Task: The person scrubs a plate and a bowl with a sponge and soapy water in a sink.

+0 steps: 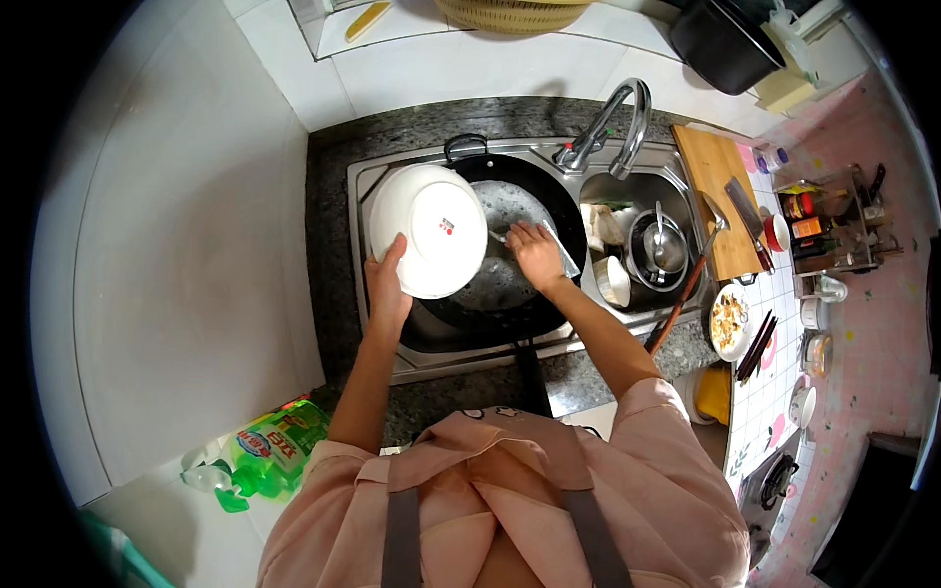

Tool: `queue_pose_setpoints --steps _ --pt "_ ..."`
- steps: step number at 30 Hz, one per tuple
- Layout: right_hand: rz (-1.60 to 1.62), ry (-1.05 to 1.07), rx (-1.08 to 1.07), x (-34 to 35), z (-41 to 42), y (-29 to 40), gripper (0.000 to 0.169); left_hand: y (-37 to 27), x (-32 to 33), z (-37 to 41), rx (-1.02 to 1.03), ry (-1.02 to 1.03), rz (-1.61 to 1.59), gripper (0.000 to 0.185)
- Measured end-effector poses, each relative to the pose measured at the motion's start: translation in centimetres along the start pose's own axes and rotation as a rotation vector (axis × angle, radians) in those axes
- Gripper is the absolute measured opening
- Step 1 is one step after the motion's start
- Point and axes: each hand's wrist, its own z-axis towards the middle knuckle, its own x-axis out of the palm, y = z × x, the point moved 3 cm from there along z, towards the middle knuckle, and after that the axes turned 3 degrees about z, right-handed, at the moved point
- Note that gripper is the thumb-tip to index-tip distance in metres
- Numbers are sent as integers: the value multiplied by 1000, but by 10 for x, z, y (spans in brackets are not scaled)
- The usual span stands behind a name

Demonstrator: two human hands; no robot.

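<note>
My left hand (390,287) grips the lower left rim of a white bowl or deep plate (430,228), its underside turned up, over the left part of a black wok (566,198). Foamy water (507,202) fills the wok, which rests on the left basin of a steel sink. My right hand (533,253) is over the water, its fingers on or just above a pale, thin thing (560,250), perhaps a cloth; its grip on it is partly hidden.
A chrome faucet (632,132) rises behind the right basin, which holds a cup (612,281) and metal bowls (658,250). To the right lie a wooden cutting board (709,169), a cleaver (746,209), a long-handled spatula (691,279) and a plate of food (745,334). A green detergent bottle (276,452) is at lower left.
</note>
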Motion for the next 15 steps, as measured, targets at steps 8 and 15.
queue_pose_setpoints --steps 8,15 --pt "40 520 94 65 -32 42 24 4 -9 3 18 -20 5 40" --pt "180 357 568 59 -37 7 30 5 -8 4 28 0 7 38"
